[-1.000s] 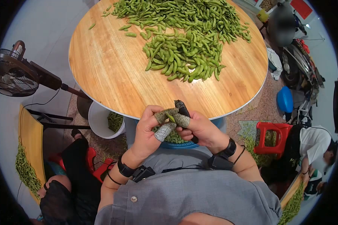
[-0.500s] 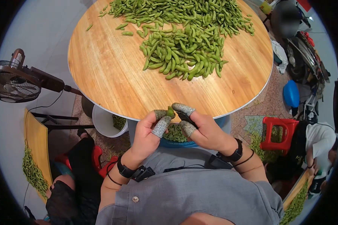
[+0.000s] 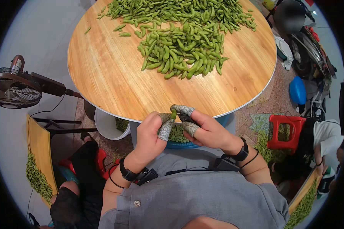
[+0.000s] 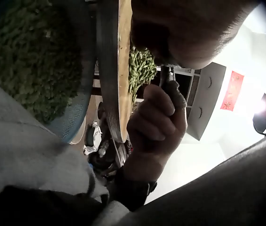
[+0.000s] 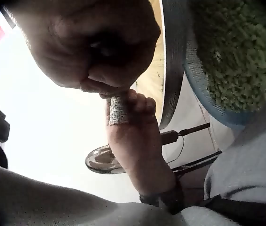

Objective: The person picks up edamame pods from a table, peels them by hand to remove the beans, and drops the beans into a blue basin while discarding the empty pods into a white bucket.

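My left hand [image 3: 147, 131] pinches a green edamame pod [image 3: 173, 113] between thumb and forefinger, both wrapped in grey knitted finger covers. Close on its right, my right hand [image 3: 212, 133] holds a slim black tool [image 3: 186, 118], its kind mostly hidden by the fingers. The right thumb and forefinger wear grey covers too, the forefinger reaching toward the pod's tip. Below both hands sits a blue basin [image 3: 179, 145] of green beans [image 3: 178, 134], seen larger in the right wrist view. Piled pods [image 3: 183, 42] lie on the round wooden table [image 3: 103, 72].
A white bucket [image 3: 105, 124] stands under the table's left edge, near a fan [image 3: 17, 87]. Side tables with pods flank me, a person beside each. On the right are a red stool [image 3: 284, 131] and a blue bag-like object [image 3: 297, 91].
The hands, first pressed together over the pod, have parted slightly. The black tool, earlier sticking up between them, now lies lower within the right hand. The pod stays in the left fingers.
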Demonstrator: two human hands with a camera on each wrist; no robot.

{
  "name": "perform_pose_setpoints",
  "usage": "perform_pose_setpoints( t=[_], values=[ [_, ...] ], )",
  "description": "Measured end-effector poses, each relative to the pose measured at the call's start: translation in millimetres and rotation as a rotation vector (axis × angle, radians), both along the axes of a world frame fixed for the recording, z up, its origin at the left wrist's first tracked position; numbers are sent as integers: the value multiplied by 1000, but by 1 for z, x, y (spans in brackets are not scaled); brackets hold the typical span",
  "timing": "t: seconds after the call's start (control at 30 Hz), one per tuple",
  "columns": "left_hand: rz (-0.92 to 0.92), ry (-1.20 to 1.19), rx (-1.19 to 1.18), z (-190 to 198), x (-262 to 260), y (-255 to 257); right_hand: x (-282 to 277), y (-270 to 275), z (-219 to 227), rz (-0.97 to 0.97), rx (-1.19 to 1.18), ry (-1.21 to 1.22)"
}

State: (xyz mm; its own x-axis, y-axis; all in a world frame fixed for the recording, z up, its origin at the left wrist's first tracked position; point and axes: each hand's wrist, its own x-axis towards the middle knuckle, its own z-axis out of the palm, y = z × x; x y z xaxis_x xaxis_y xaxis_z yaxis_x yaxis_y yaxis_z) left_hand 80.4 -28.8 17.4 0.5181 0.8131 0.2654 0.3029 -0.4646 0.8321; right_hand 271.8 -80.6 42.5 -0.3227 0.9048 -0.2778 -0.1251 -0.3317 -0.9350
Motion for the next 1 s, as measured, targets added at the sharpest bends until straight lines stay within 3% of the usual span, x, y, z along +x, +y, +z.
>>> perform_pose_setpoints(
  t=[0.03,0.13,0.17,0.2,0.23,0.3,0.4,0.47,0.5,0.57,0.7,0.8,1.0],
  values=[
    [-4,75,185,1,0,0,0,1,-1,0,0,1],
    [-75,35,51,4,-2,3,2,2,-3,11,-90,80],
    [-75,37,51,-1,-4,2,4,0,-2,32,-223,248],
    [-189,-350,-541,-9,-5,2,6,-1,-1,54,-356,415],
    [-296,-740,-1134,-14,-6,1,7,-2,-3,55,-356,416],
    [-305,-807,-1220,-16,-5,-1,8,-3,-7,67,-460,540],
    [-262,-745,-1221,-14,0,-3,11,-1,-8,34,-441,451],
    [-27,-161,-514,-9,6,-7,7,-4,-2,0,-403,363],
    [-28,-160,-509,-7,5,-7,4,-5,0,-36,-367,278],
    [-3,247,353,-2,4,-5,-1,-8,-3,-29,-291,212],
    [10,263,569,-6,6,-7,-2,-11,-3,-29,-138,116],
    [38,338,552,-8,9,-13,-8,-14,-5,-98,-30,23],
    [3,399,593,-11,9,-7,-7,-11,-11,-108,-143,104]
  ],
)
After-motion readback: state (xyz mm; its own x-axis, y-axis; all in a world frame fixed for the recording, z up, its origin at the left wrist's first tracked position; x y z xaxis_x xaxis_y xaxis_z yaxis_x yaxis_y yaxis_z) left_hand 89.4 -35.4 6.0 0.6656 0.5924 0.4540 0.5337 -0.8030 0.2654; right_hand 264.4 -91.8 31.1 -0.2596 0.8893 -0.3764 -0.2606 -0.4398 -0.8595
